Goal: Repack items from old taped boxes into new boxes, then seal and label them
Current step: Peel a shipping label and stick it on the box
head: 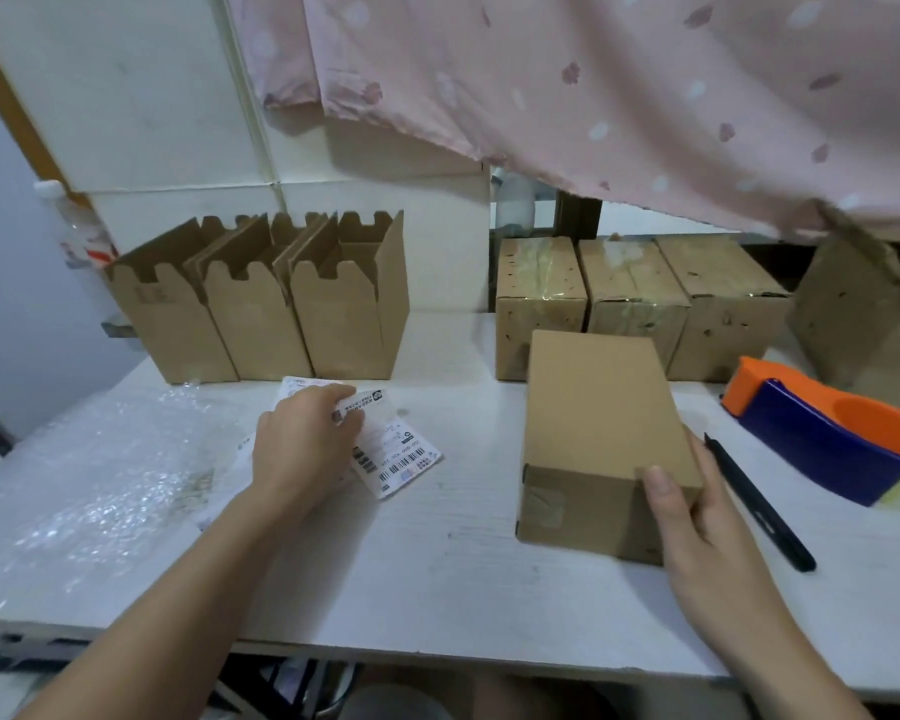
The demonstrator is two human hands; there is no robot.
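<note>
Brown closed box [598,433], centre right; right hand [697,522] clasps its near corner, left hand [302,444] pinches a label [401,454].

dim, soft, warped at edges

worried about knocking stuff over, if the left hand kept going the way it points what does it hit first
Likely the rightmost open box at the back; the left hand holds the labels, and depth is hard to judge.
</note>
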